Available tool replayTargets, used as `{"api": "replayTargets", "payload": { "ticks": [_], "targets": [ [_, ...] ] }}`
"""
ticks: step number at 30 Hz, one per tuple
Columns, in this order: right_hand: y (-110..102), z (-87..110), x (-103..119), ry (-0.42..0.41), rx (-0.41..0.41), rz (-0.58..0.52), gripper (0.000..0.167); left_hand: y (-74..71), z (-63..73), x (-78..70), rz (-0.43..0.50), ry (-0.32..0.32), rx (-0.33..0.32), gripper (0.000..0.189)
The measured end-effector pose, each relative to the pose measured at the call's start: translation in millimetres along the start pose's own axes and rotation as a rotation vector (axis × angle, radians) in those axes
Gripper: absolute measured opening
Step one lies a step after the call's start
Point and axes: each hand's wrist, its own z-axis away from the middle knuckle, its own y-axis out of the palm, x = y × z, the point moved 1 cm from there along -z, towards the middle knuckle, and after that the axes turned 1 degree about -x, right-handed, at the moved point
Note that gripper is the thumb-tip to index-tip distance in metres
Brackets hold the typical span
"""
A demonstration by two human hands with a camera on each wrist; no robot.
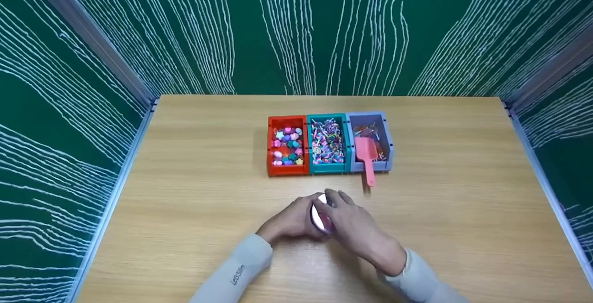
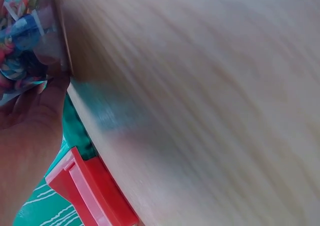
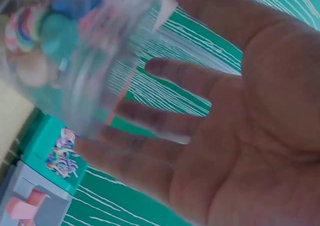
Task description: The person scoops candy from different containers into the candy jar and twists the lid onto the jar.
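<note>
A clear jar [image 1: 321, 217] with colourful charms inside is held tilted between both hands, just in front of the bins. My left hand [image 1: 299, 218] grips its side; in the left wrist view the jar [image 2: 30, 41] shows blue and pink pieces through its wall, with the left hand [image 2: 35, 111] against it. On the jar's other end are the thumb and fingers of my right hand [image 1: 354, 224]. The right wrist view shows this right hand [image 3: 210, 121] with long fingers reaching to the rim of the jar [image 3: 100, 66]; whether a separate lid is there, I cannot tell.
Three joined bins stand beyond the hands: a red bin [image 1: 288, 170] of charms, a teal bin [image 1: 330, 168] of swirly lollipop pieces, and a grey-purple bin [image 1: 385, 154]. A pink scoop [image 1: 367, 152] lies in the last, handle over its front edge. Green walls surround the wooden table [image 1: 199, 168].
</note>
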Motion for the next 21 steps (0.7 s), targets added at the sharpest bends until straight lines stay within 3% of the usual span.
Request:
{"api": "replayTargets", "payload": {
  "ticks": [3,9,18,21],
  "targets": [
    [0.4,-1.9,-3.7,-0.036,-0.020,0.012,0.060,1.3,2.0,-1.2,0.056,-0.009,-0.003,0.097],
    [0.3,-6.8,-5.1,-0.013,-0.011,-0.006,0.064,-2.7,2.7,0.1,0.149,-0.007,0.002,0.095],
    [1.9,-8.4,-5.8,-0.094,-0.105,0.027,0.063,-4.9,1.0,2.4,0.151,-0.001,-0.020,0.092],
    [1.5,-9.3,-4.9,-0.078,-0.104,0.030,0.061,-5.9,1.0,2.6,0.134,-0.018,-0.021,0.091]
  ]
}}
